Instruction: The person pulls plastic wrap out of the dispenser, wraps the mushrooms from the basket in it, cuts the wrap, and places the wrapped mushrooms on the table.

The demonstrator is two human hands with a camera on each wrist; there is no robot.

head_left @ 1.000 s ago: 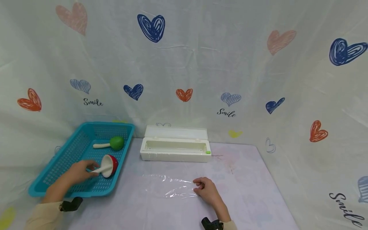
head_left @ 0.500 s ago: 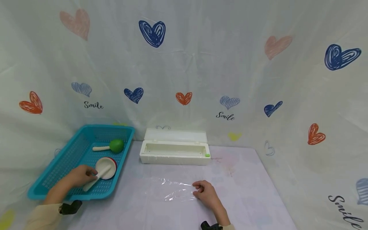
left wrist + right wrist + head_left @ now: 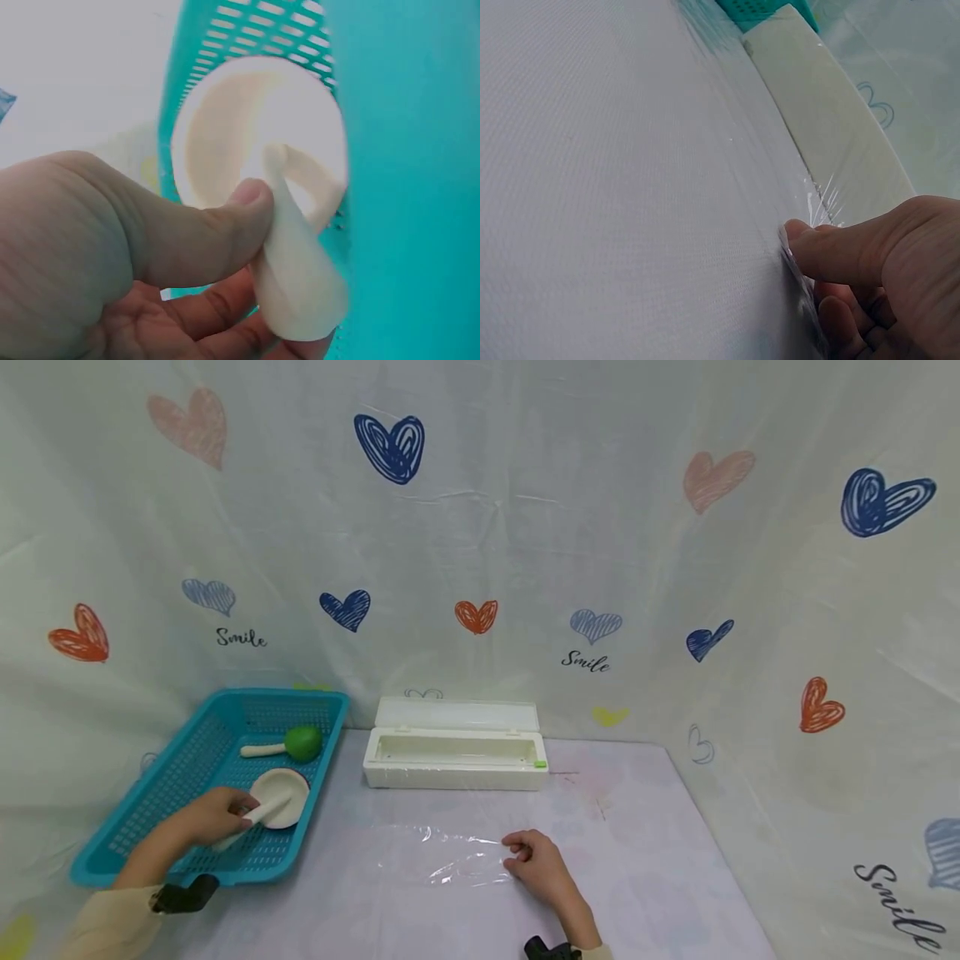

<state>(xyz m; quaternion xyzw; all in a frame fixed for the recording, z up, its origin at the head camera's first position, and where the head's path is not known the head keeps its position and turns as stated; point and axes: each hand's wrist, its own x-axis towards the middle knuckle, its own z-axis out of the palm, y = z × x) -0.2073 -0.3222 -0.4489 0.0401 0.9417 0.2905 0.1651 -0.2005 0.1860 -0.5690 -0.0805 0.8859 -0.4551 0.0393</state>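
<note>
— Cream-coloured toy mushroom (image 3: 274, 799), where is it?

— It's in the teal basket (image 3: 169, 785) at the left of the worktop (image 3: 652, 868). My left hand (image 3: 204, 818) has its thumb and fingers curled round the stem, and the pale underside of the cap faces up.

— And the other hand?

— My right hand (image 3: 538, 863) pinches the right edge of the clear plastic film (image 3: 442, 858), which lies flat on the worktop in front of the open white box (image 3: 455, 753).

— Anything else in the basket?

— A green mushroom (image 3: 288, 742) lies near the far end, apart from mine.
</note>
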